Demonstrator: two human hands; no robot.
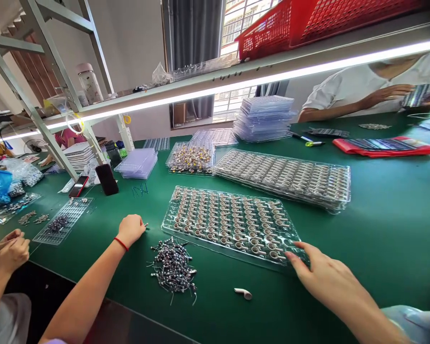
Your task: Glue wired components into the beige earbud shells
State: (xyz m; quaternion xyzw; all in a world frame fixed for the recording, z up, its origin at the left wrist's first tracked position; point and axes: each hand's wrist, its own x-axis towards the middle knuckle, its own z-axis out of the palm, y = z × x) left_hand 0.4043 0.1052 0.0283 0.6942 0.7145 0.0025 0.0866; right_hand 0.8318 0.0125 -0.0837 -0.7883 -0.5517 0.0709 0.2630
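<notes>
My left hand [131, 231], with a red string at the wrist, is closed on a small pale piece [146, 225] over the green table. My right hand [317, 267] has its thumb and fingers around the near right corner of a clear tray [209, 241] filled with rows of white earbud-shaped shells. Between my hands lies a heap of small dark parts with thin wires [174, 265]. A single white shell [243, 293] rests on the table nearer to me, right of the heap.
Behind are stacked filled trays [283, 179], a tray of yellow and white parts [190, 157] and empty clear trays [264, 119]. Phones [106, 179] lie left. A co-worker's hands [12, 253] are at far left; another person sits across. A lit shelf [200, 86] crosses above.
</notes>
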